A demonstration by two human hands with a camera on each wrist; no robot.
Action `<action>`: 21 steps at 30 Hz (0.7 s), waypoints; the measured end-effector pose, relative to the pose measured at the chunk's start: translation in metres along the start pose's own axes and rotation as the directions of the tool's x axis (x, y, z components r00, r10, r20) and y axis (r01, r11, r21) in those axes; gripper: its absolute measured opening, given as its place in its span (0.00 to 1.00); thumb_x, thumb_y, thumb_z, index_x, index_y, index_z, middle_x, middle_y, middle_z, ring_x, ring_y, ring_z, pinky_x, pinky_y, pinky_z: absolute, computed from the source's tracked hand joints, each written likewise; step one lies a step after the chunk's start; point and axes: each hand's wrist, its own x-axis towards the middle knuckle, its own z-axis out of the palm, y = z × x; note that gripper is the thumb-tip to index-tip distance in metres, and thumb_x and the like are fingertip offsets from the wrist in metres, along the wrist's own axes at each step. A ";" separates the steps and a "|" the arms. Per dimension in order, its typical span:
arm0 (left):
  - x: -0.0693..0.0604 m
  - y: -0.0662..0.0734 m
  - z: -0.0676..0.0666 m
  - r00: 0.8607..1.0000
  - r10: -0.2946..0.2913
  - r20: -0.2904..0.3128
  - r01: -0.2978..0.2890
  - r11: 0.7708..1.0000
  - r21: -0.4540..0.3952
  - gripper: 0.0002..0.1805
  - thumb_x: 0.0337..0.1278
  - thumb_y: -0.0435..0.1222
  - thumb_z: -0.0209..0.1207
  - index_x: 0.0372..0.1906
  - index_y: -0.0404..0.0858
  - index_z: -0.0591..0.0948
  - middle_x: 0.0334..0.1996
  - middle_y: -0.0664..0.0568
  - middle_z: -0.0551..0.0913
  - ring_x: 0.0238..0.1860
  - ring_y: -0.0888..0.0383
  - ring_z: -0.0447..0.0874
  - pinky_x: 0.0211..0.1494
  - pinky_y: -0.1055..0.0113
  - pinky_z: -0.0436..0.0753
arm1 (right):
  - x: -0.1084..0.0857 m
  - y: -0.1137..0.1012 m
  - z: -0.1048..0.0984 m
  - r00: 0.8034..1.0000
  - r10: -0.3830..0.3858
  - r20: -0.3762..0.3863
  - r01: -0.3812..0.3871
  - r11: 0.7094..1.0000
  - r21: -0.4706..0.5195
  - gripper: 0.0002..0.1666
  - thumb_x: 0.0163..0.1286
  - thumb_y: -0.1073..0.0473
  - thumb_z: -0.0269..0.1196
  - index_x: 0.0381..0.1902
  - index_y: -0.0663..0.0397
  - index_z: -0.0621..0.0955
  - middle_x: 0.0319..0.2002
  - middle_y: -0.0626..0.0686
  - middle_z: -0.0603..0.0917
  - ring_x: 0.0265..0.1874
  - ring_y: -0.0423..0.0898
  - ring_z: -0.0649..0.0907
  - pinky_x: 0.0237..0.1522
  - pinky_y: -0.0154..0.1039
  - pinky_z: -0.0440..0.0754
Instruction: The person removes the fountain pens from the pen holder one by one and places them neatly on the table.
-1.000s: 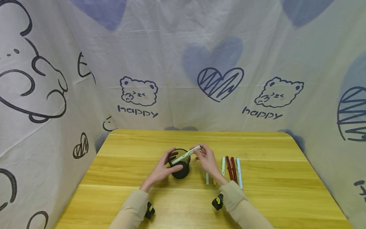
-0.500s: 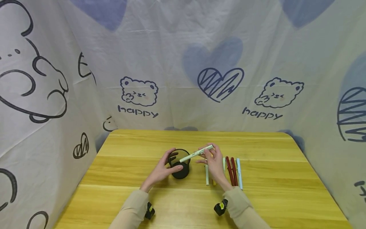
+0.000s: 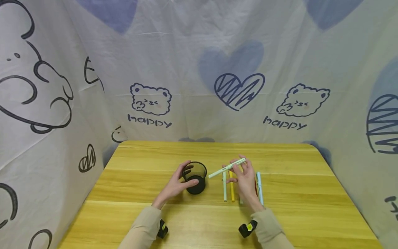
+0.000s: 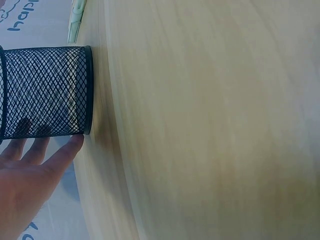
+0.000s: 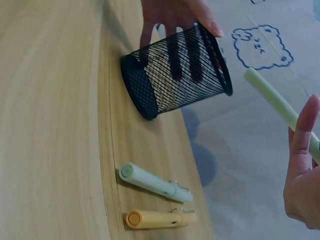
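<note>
My left hand (image 3: 175, 185) holds a black mesh pen holder (image 3: 197, 190), fingers round its far side and thumb across the near side. The holder stands upright on the table; in the left wrist view fingertips touch the mesh (image 4: 45, 95). My right hand (image 3: 247, 183) pinches a light green pen (image 3: 218, 172) above the table, right of the holder and apart from it. The pen slants, its lower end toward the holder. Below that hand lie a pale green pen (image 3: 225, 190) and a yellow pen (image 3: 231, 191). The hand partly hides other pens.
A light blue pen (image 3: 260, 190) lies right of my right hand, beside a sliver of a dark red pen (image 3: 256, 186). The wooden table (image 3: 149, 155) ends at a printed cloth (image 3: 192, 103), which also hangs at both sides.
My right hand has moved right with the light green pen, from over the holder's mouth to above the lying pens. The left hand and the holder have stayed in place.
</note>
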 end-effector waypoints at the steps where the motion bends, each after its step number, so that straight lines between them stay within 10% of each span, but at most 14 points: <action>1: 0.000 0.001 0.000 1.000 -0.001 0.001 0.001 1.000 -0.001 0.47 0.63 0.40 0.67 0.80 0.46 0.54 0.77 0.44 0.62 0.78 0.42 0.58 0.75 0.37 0.67 | 0.000 -0.001 -0.002 1.000 0.010 -0.012 -0.010 1.000 -0.003 0.22 0.78 0.66 0.53 0.66 0.46 0.65 0.47 0.46 0.80 0.41 0.43 0.90 0.20 0.32 0.85; 21: 0.000 0.001 -0.001 1.000 -0.011 0.005 0.011 1.000 -0.013 0.45 0.62 0.41 0.68 0.79 0.54 0.56 0.77 0.46 0.63 0.79 0.44 0.58 0.75 0.38 0.66 | -0.010 -0.015 -0.065 0.989 0.019 -0.144 -0.019 1.000 0.000 0.19 0.74 0.65 0.59 0.61 0.49 0.75 0.44 0.43 0.87 0.32 0.39 0.90 0.14 0.29 0.79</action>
